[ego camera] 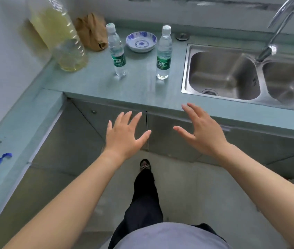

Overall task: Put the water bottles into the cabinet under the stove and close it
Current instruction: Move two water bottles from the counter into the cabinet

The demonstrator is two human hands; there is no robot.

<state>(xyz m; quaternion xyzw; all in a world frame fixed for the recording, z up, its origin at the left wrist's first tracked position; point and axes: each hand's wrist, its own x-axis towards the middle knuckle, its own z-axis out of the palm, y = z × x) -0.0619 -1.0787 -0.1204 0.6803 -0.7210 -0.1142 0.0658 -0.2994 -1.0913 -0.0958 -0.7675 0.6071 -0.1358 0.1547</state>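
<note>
Both water bottles (pixel 116 51) (pixel 164 53) stand upright on the counter (pixel 140 87), past the spread, empty left hand (pixel 124 135) and right hand (pixel 202 130).

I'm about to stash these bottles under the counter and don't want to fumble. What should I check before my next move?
1. Left hand free: ok, open and empty.
2. Right hand free: ok, open and empty.
3. Both water bottles upright on the countertop: ok, left bottle, right bottle.
4. Bottle caps on: ok.
5. Cabinet doors open to receive them: not ok, they look shut.
6. Room inside the cabinet: cannot tell.
</note>
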